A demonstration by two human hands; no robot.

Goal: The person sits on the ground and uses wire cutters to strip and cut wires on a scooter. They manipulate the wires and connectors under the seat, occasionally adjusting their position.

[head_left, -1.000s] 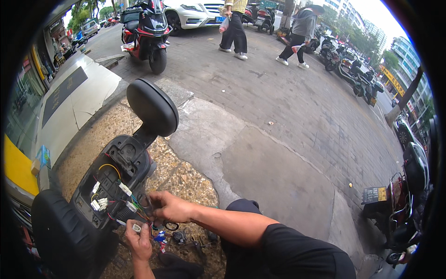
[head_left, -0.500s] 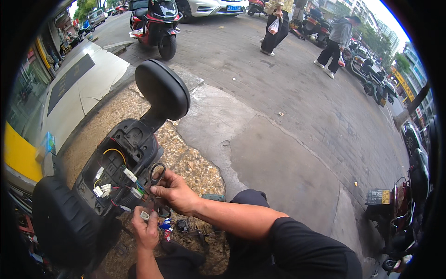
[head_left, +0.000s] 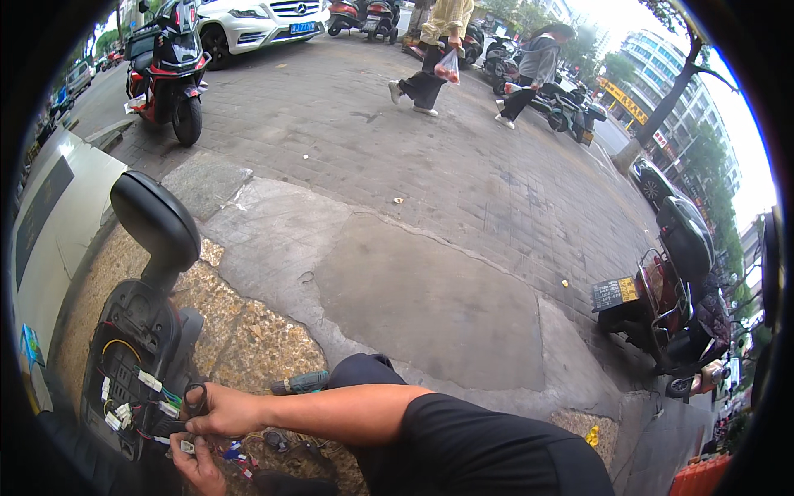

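My right hand [head_left: 227,411] is closed around a pair of black-handled scissors [head_left: 192,390]; the blades are hard to make out among the wires. Just below it, my left hand [head_left: 201,469] pinches a small white wire connector [head_left: 188,447]. Both hands are beside the opened black body of a scooter [head_left: 142,302]. In its cavity sit several white connectors [head_left: 124,415], a yellow wire loop [head_left: 124,343] and a green-wired connector [head_left: 169,409]. A padded black backrest [head_left: 155,219] rises from the far end.
A green power drill [head_left: 304,383] lies on the pebbled ground near my knee. Blue and red connectors [head_left: 238,453] are scattered under my hands. A parked scooter [head_left: 666,310] stands at right, a red-black one [head_left: 172,78] at far left. Two people [head_left: 438,58] walk in the background.
The view has swung to the right, so the scooter and my hands now appear further left and lower. Both hands keep their holds; the walkers have moved on.
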